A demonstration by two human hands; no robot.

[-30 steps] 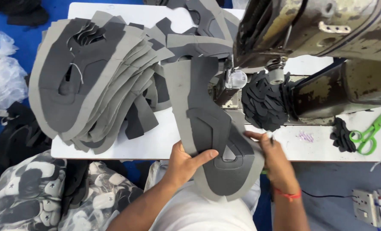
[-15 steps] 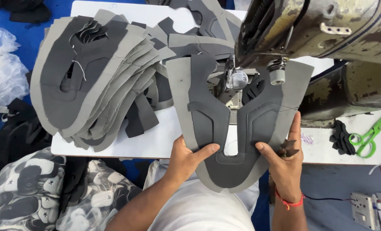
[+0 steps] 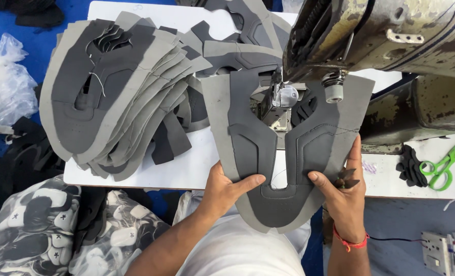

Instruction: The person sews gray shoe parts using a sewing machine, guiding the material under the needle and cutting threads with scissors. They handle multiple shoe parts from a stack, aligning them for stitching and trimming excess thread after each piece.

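Head view. I hold a grey U-shaped shoe-upper panel (image 3: 283, 153) spread flat at the near table edge: my left hand (image 3: 226, 191) clamps its left wing, thumb on top, and my right hand (image 3: 343, 197) clamps its right wing, with a small dark tool (image 3: 347, 179) tucked against the palm. Directly behind the panel's notch stands the sewing machine's presser foot (image 3: 282, 98); the machine head (image 3: 376, 36) overhangs the panel's upper right and blocks movement that way. A fanned stack of like grey panels (image 3: 120, 92) lies just left, nearly touching. Green scissors (image 3: 445, 162) and a black scrap (image 3: 410, 166) lie well apart at right. Compared with half a second ago, the panel sits much as it did, both wings spread. Open white table (image 3: 186, 168) remains only between stack and panel.
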